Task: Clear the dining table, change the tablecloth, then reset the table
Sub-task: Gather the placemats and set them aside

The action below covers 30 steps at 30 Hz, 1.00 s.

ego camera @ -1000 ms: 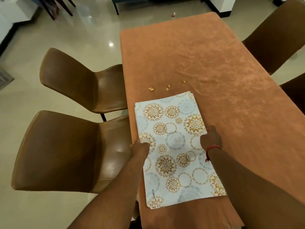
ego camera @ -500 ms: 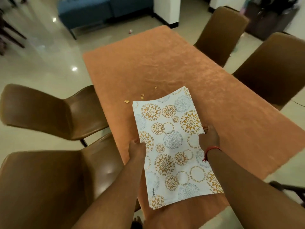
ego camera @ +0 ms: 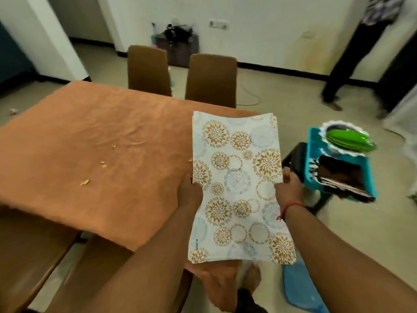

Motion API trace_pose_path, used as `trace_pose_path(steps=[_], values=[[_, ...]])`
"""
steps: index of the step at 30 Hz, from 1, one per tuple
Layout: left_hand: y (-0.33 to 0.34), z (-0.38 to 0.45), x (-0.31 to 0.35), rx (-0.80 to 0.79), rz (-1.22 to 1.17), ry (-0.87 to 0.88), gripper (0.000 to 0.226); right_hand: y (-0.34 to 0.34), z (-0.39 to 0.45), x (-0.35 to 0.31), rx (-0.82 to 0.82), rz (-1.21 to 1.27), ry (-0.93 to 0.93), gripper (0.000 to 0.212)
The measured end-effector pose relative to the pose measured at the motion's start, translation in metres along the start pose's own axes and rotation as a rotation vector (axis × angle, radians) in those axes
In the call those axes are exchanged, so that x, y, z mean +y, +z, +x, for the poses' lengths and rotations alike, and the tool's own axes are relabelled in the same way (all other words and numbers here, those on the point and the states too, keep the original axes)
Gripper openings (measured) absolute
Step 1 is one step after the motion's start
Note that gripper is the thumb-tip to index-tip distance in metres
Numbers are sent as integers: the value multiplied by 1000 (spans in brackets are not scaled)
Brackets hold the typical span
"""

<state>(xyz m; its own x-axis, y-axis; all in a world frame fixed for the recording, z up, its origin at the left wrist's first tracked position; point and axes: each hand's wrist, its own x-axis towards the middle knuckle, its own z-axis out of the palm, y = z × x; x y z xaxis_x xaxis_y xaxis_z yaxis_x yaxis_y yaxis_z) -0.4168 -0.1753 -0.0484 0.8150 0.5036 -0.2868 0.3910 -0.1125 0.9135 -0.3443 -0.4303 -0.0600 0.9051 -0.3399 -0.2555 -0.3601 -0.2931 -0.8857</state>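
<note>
Placemats [ego camera: 240, 188], a thin stack with gold and pale blue flower rings on white, are up off the table [ego camera: 94, 141] and hanging past its right-hand corner. Left hand [ego camera: 189, 193] clamps the left long edge, right hand [ego camera: 287, 188] clamps the right long edge, each grip closed on the stack at mid-length. Long axis runs straight away from the person, and the flexible sheets bow a little between the two grips. Off to the right, near the right hand and lower down, sits a blue basket [ego camera: 312, 159] with green plates [ego camera: 348, 141] stacked in it, so that looks the likely drop spot, right hand leading. Orange tablecloth [ego camera: 135, 123] lies rumpled, soft-looking, with crumbs [ego camera: 84, 182] scattered on it.
</note>
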Motion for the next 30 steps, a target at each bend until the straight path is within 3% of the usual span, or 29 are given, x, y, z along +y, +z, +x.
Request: trace_pose_path(steps=[11, 16, 22, 24, 28, 30], values=[[176, -203, 7, -643, 141, 222, 36, -292, -174, 145, 642, 119, 244, 31], [233, -308, -13, -805, 174, 262, 31, -383, -254, 212, 763, 239, 307, 34], [295, -474, -56, -921, 269, 356, 8, -498, -363, 307, 864, 335, 374, 32], [316, -528, -79, -993, 290, 363, 14, -537, -403, 340, 894, 340, 407, 31], [359, -621, -115, -1158, 371, 406, 53, -607, -472, 388, 1010, 373, 470, 30], [377, -664, -125, -1186, 368, 391, 62, -638, -500, 406, 1055, 376, 490, 31]])
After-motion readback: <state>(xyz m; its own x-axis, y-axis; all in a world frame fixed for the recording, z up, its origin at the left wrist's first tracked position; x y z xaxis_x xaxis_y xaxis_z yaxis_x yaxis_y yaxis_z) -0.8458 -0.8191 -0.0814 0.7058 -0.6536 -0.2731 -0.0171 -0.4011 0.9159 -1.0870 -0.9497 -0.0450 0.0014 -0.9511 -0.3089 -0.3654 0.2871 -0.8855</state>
